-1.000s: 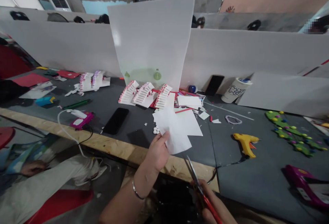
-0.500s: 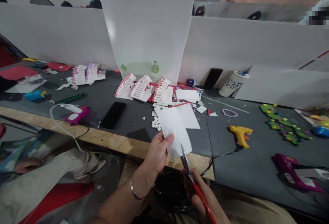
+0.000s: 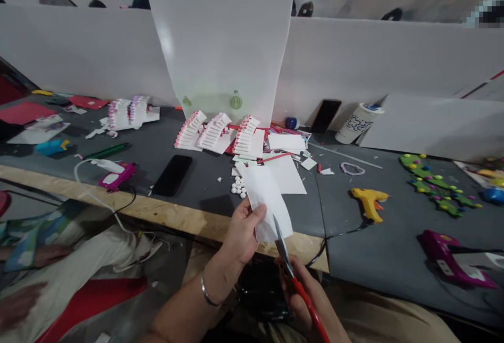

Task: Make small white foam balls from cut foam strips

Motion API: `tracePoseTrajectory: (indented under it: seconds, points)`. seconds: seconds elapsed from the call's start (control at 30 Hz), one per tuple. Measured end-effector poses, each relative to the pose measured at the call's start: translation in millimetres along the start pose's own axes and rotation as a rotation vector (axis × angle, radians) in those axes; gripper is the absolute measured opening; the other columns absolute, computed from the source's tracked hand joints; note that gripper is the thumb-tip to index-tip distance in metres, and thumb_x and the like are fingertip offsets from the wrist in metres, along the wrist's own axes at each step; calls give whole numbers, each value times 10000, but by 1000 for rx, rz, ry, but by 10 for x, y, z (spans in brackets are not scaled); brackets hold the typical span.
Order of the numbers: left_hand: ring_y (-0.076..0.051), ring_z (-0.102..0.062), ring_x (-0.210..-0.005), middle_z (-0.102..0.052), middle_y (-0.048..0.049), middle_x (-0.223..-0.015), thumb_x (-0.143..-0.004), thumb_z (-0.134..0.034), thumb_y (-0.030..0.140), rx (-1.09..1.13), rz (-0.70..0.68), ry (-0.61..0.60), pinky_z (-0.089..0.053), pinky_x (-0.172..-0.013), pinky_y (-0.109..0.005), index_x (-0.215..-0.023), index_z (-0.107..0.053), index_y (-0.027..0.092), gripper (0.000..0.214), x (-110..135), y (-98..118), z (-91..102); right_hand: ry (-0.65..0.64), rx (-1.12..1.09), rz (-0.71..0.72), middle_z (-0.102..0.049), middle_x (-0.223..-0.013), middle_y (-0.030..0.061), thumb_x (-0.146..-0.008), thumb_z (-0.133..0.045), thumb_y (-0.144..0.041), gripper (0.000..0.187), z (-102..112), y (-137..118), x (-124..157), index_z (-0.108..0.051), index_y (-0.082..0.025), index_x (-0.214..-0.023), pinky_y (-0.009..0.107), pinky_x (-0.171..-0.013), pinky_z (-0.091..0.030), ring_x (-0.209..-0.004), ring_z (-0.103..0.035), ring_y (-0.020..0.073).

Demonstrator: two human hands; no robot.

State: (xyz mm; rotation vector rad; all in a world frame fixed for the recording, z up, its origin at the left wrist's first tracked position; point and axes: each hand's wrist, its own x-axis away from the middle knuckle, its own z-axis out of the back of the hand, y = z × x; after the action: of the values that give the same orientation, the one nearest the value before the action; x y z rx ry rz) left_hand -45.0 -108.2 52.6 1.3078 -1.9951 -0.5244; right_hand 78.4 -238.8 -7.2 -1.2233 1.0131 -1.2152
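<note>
My left hand (image 3: 244, 230) pinches the left edge of a white sheet of paper (image 3: 268, 196) between thumb and fingers, holding it tilted over the table's front edge. In my right hand (image 3: 305, 290) are red-handled scissors (image 3: 282, 243), their blades pointing up and away from me at the lower part of the sheet. Whether the blades bite into the paper or only overlap it, I cannot tell. Just beyond the sheet lie small white round pieces (image 3: 238, 187) and another flat white sheet (image 3: 289, 175). Farther back stand fan-shaped white paper pieces (image 3: 214, 133) with red and pink tips.
A black phone (image 3: 172, 175) and a magenta device (image 3: 117, 176) lie to the left. On the right are a yellow glue gun (image 3: 370, 202) with a cord, a white cup (image 3: 356, 124) and a second magenta device (image 3: 452, 259). Another person's legs (image 3: 90, 264) show at lower left.
The paper has tilted slightly and the scissor blades sit a little farther left over it. At lower left, the other person's hand has come into view above their leg.
</note>
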Motion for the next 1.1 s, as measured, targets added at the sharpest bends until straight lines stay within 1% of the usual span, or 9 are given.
tracePoseTrajectory:
  seconds: [0.13,0.3,0.37,0.47,0.53,0.7,0.87,1.0,1.1]
  points:
    - [-171,-678,-695,-746,-53,-810,-547,-860,262,15,-15,27,-517,-649,-248,-925,-695,142,430,5,-6,9,19,14,10,-491,-691,-11,-755,-434,-789,724,-16,2,-23,-515,-199,-1167,252,-526,-350,-581,-412,139]
    - [-151,-659,-609,-742,-49,-747,-554,-827,227,89,4,94,-513,-596,-236,-850,-707,118,337,-6,-8,37,20,21,-21,-472,-675,-20,-736,-443,-803,736,-24,-37,-41,-520,-194,-1140,256,-521,-325,-574,-383,133]
    - [-154,-665,-622,-744,-55,-759,-584,-799,227,138,32,117,-526,-605,-236,-819,-710,117,275,-24,-6,42,19,14,-30,-465,-678,-22,-734,-452,-800,729,-30,-47,-40,-523,-193,-1130,256,-525,-323,-581,-375,132]
    - [-167,-685,-693,-751,-68,-811,-656,-743,223,194,84,157,-547,-660,-244,-830,-715,115,207,-48,1,35,37,3,-31,-447,-656,-31,-718,-468,-805,736,-46,-42,-38,-533,-190,-1117,250,-512,-319,-567,-361,126]
    - [-170,-690,-717,-753,-70,-830,-693,-717,215,204,93,178,-551,-676,-245,-838,-715,111,178,-52,6,26,53,3,-34,-435,-639,-38,-703,-475,-814,745,-59,-29,-39,-540,-189,-1104,245,-498,-312,-552,-350,120]
    - [-179,-693,-711,-753,-75,-832,-738,-697,213,203,75,168,-554,-701,-269,-850,-716,104,157,-40,4,17,81,57,-58,-422,-596,-53,-717,-460,-812,701,-77,18,-35,-563,-191,-1027,233,-466,-294,-501,-329,105]
    - [-177,-696,-713,-757,-65,-822,-750,-684,193,226,49,165,-553,-754,-284,-827,-715,112,116,-38,-3,18,152,134,-38,-480,-607,-43,-710,-469,-810,709,-76,110,-27,-577,-192,-1040,231,-493,-355,-517,-384,118]
    - [-177,-698,-711,-757,-59,-807,-729,-710,206,214,45,167,-550,-735,-269,-802,-712,118,115,-38,-9,31,159,146,-47,-504,-610,-38,-714,-481,-799,708,-66,172,-22,-575,-189,-1061,228,-501,-376,-522,-418,125]
    - [-186,-696,-706,-756,-72,-816,-706,-743,245,177,59,150,-551,-705,-274,-809,-711,119,166,-32,-22,47,142,136,-23,-528,-640,-26,-712,-493,-794,704,-51,140,-35,-568,-188,-1062,230,-507,-383,-538,-436,130]
